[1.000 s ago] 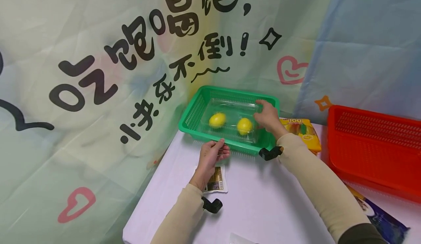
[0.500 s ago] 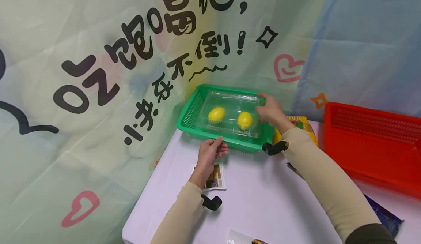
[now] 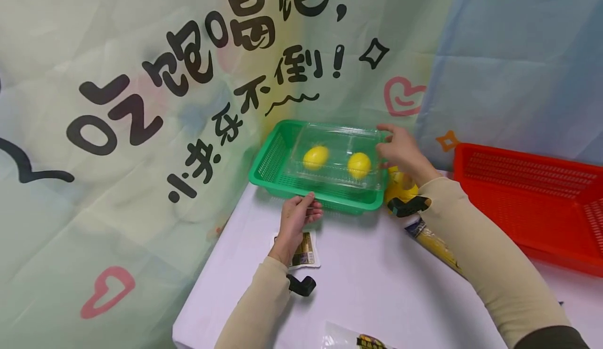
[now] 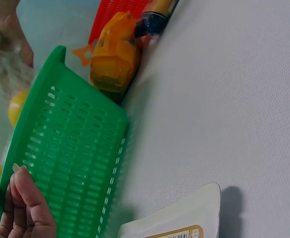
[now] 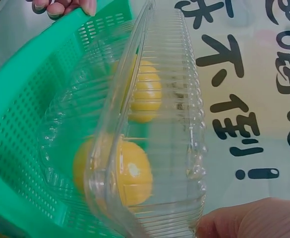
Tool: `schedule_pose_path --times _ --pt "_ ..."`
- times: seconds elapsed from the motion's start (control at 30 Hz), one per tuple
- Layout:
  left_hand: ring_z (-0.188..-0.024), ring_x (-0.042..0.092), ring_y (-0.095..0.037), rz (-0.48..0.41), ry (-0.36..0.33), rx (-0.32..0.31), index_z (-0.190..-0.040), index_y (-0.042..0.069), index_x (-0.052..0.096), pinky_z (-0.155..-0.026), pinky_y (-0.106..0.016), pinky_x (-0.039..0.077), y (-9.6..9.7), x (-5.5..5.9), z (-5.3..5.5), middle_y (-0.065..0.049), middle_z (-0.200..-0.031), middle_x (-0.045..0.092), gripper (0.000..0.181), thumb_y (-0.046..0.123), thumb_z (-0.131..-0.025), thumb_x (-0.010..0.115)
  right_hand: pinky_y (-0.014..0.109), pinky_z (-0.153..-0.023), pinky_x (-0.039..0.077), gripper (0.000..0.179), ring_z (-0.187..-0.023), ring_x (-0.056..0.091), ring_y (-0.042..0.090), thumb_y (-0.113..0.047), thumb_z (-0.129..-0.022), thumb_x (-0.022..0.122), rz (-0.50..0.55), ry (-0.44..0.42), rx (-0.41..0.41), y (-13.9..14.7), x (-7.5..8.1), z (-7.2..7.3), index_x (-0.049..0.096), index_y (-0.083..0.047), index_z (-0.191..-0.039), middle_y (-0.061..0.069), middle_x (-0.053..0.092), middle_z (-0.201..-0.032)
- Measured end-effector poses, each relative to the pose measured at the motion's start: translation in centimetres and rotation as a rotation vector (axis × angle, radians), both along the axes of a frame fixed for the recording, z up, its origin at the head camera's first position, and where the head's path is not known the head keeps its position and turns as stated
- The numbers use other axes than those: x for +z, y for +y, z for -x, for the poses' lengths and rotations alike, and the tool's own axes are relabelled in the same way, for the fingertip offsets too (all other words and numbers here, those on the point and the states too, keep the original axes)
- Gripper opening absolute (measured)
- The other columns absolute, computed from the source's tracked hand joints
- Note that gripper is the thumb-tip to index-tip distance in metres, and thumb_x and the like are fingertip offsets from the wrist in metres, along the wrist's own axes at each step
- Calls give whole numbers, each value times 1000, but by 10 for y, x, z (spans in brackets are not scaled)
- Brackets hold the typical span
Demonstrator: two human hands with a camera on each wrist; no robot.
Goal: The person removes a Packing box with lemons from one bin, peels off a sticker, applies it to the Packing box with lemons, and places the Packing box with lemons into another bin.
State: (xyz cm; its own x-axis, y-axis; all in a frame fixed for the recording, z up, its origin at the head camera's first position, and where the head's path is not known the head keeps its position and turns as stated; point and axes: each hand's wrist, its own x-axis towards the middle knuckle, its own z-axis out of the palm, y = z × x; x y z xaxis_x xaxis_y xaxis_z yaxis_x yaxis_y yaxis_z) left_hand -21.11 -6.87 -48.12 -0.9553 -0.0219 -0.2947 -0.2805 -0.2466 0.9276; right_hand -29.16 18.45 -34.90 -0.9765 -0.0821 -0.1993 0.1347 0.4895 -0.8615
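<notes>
Clear ribbed plastic clamshell box (image 3: 336,158), raised higher than half a second ago, its right end now tilted up above the rim of the green perforated plastic basket (image 3: 273,163) it sits in; contents, two yellow lemons (image 3: 315,157); right hand (image 3: 401,150) grasps the box's right end; left hand (image 3: 296,218) pinches the basket's near rim, as before; right fingertips hidden behind the box; yellow snack packet (image 4: 112,59) partly covered by the right wrist.

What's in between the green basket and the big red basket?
In the head view, a yellow snack packet lies between the green plastic basket and the red plastic basket, partly hidden behind the right hand.
</notes>
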Motion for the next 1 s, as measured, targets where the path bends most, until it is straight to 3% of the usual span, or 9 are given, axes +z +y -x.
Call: schedule_pose_path --times 0.13,0.23,0.43,0.7,0.87,1.0 --pt "-68 69 -9 -3 2 -4 -108 0 66 -62 -19 57 1 -2 0 -3 -82 70 29 28 -102 63 49 -80 62 74 -120 55 41 0 -94 45 15 5 5 8 6 -9 23 -15 -162 31 18 -163" --pt "-69 69 -10 -7 4 -1 -108 1 65 -63 -19 57 1 -2 0 -3 -82 71 28 28 -102 63 50 -85 61 76 -128 46 43 -1 -93 48 39 8 13 16 11 -15 22 -16 -163 30 20 -163" --pt "-68 69 -9 -3 7 2 -108 0 66 -62 -19 57 1 -1 -1 -3 -82 71 28 27 -102 62 45 -85 62 75 -110 52 39 -5 -96 52 57 9 1 30 20 -30 22 -20 -163 25 26 -163" --pt "-68 69 -9 -4 14 -8 -108 0 67 -62 -19 58 -4 0 -3 -4 -83 71 27 25 -102 62 44 -84 62 72 -82 57 25 -10 -97 55 -8 38 -40 47 26 -55 24 -16 -162 28 33 -159" --pt "-69 69 -10 -1 10 -10 -109 0 67 -63 -19 58 -5 1 -3 -3 -83 71 27 26 -102 62 47 -86 62 70 -91 58 29 -12 -98 54 -46 53 -56 61 27 -65 24 -15 -162 30 34 -157" --pt "-70 70 -10 0 16 -13 -108 2 67 -64 -20 58 -6 1 -5 -4 -85 71 27 27 -102 63 39 -76 63 69 -89 58 29 -12 -99 54 -54 70 -78 71 28 -74 25 -15 -162 28 35 -156"
